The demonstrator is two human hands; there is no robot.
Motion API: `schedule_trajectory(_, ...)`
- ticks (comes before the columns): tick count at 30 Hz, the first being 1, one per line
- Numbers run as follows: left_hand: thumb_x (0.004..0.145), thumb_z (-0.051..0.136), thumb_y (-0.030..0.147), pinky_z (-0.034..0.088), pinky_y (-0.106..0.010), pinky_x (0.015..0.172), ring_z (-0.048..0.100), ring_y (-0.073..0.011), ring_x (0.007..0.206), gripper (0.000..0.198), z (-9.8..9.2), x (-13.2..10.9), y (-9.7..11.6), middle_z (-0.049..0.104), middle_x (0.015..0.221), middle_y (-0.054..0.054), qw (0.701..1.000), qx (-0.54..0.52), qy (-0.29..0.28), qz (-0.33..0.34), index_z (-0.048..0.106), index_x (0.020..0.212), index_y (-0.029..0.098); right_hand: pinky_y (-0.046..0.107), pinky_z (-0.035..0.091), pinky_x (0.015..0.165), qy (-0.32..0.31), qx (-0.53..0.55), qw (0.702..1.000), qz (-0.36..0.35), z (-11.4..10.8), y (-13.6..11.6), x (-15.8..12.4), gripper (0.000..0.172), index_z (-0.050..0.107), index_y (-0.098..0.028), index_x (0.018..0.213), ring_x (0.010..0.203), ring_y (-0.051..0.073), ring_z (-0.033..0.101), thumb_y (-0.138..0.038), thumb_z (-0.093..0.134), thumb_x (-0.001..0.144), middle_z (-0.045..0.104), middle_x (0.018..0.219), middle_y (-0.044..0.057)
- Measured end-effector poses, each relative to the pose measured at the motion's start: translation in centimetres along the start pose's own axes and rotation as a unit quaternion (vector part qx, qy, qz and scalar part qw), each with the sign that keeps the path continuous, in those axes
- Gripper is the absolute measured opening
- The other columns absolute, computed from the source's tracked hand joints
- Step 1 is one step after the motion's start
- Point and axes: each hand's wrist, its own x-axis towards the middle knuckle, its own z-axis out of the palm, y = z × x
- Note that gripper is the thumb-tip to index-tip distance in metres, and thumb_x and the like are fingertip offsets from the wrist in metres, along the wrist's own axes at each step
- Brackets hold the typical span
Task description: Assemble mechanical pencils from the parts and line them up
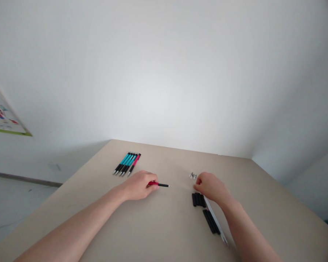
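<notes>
My left hand (pixel 140 184) rests on the beige table (pixel 164 225), fingers closed round a red pen (pixel 159 185) whose black tip points right. My right hand (pixel 211 186) lies to the right with fingers curled down, its fingertips close to a few small silver parts (pixel 192 175); whether it holds one is hidden. Just under that hand lie short black grip sleeves (pixel 198 199). Farther back on the left, a row of finished pens (pixel 127 163), several teal and one red, lies side by side.
More black tubes (pixel 210 221) and a long white strip (pixel 217 225) lie along my right forearm. A plain white wall stands behind the table, with a poster (pixel 2 116) at far left. The table's left edge drops to a grey floor.
</notes>
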Motion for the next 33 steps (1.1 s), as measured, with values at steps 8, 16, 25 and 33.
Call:
schedule_trajectory(8, 0.088, 0.052, 0.03, 0.035, -0.022, 0.06, 0.053, -0.0135, 0.063, 0.018, -0.1, 0.1, 0.2, 0.062, 0.072, -0.001, 1.0, -0.003, -0.002, 0.001, 0.063, 0.081, 0.018, 0.025, 0.036, 0.056, 0.003, 0.005, 1.0, -0.015, 0.1, -0.6, -0.2, 0.013, 0.069, -0.017, 0.069, 0.071, 0.021, 0.065, -0.016, 0.056, 0.07, 0.07, 0.074, 0.01)
schedule_trajectory(16, 0.088, 0.052, 0.03, 0.034, -0.022, 0.059, 0.052, -0.0129, 0.062, 0.018, -0.1, 0.0, 0.1, 0.061, 0.07, 0.0, 1.0, -0.005, -0.005, 0.01, 0.063, 0.081, 0.017, 0.027, 0.037, 0.059, 0.042, 0.033, 0.998, -0.019, -1.1, -1.0, -0.3, 0.022, 0.069, -0.018, 0.071, 0.073, 0.022, 0.064, -0.034, 0.056, 0.078, 0.069, 0.073, 0.01)
schedule_trajectory(25, 0.088, 0.052, 0.03, 0.034, -0.022, 0.059, 0.052, -0.0131, 0.062, 0.018, -0.2, 0.1, 0.2, 0.062, 0.072, -0.001, 1.0, -0.007, -0.006, 0.007, 0.064, 0.081, 0.017, 0.025, 0.037, 0.057, -0.021, 0.024, 0.996, -0.082, -1.6, -1.2, -1.6, 0.013, 0.07, -0.019, 0.072, 0.069, 0.019, 0.062, -0.02, 0.058, 0.07, 0.069, 0.075, 0.007)
schedule_trajectory(33, 0.087, 0.053, 0.028, 0.034, -0.022, 0.06, 0.053, -0.013, 0.063, 0.016, -0.1, 0.1, 0.1, 0.062, 0.071, 0.0, 1.0, -0.003, -0.003, 0.012, 0.064, 0.081, 0.017, 0.024, 0.037, 0.054, -0.068, 0.03, 0.988, -0.137, -1.7, -1.1, -2.2, 0.019, 0.071, -0.02, 0.078, 0.067, 0.019, 0.061, -0.021, 0.066, 0.059, 0.068, 0.077, 0.006)
